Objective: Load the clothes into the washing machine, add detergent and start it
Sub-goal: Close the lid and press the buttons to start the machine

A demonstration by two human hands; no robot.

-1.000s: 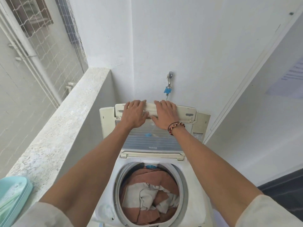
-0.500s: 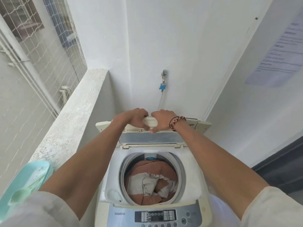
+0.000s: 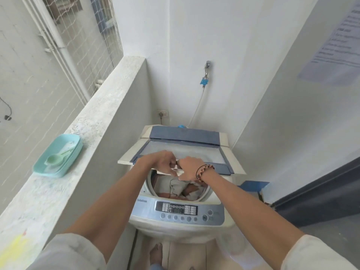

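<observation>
A white top-loading washing machine [image 3: 216, 228] stands in the corner, its blue control panel [image 3: 176, 211] facing me. Its folding lid [image 3: 187, 151] hangs partly lowered over the drum. Both hands grip the lid's front edge: my left hand [image 3: 162, 162] on the left, my right hand [image 3: 189, 168], with a braided bracelet on the wrist, beside it. Brown and white clothes [image 3: 177, 190] fill the drum below the hands.
A teal detergent box [image 3: 58, 154] with a green scoop sits on the concrete ledge [image 3: 93, 117] to the left. A tap [image 3: 206, 71] with a hose and a wall socket [image 3: 162, 113] are behind the machine. White walls close in at right.
Both hands have pulled the lid from upright at the back down and forward over the drum. The view has drawn back, so the control panel and ledge box now show.
</observation>
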